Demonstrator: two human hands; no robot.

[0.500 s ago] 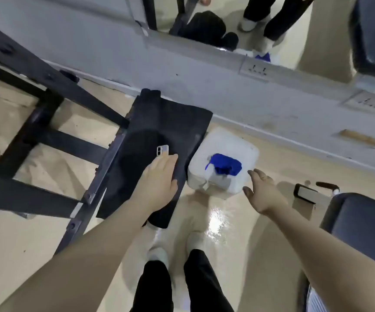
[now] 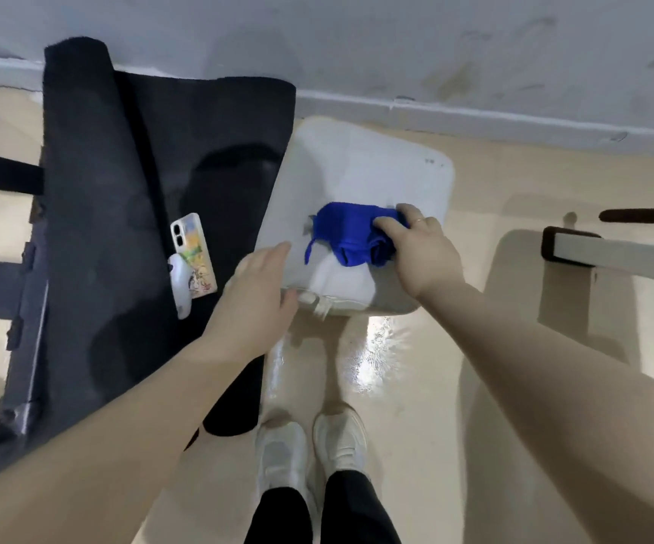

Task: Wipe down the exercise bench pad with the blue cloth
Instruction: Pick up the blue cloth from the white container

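Note:
The blue cloth (image 2: 353, 234) lies bunched on top of a white plastic jug (image 2: 360, 166) that rests on its side on the floor. My right hand (image 2: 421, 251) is on the cloth's right end, thumb and fingers closing around it. My left hand (image 2: 256, 298) hovers open over the jug's near-left corner, holding nothing. A black padded mat (image 2: 121, 182) is draped over a dark metal frame at the left. The bench pad itself is out of view.
A phone in a cartoon case (image 2: 196, 255) lies on the black mat with a small white object beside it. A beige machine arm with a dark padded end (image 2: 576, 245) juts in at the right. The wall's skirting (image 2: 474, 111) runs behind. My white shoes (image 2: 309, 445) stand on glossy floor.
I have leaned in closer. My left hand let go of the phone, which now lies on the black mat. My right hand moved forward from the air onto the blue cloth.

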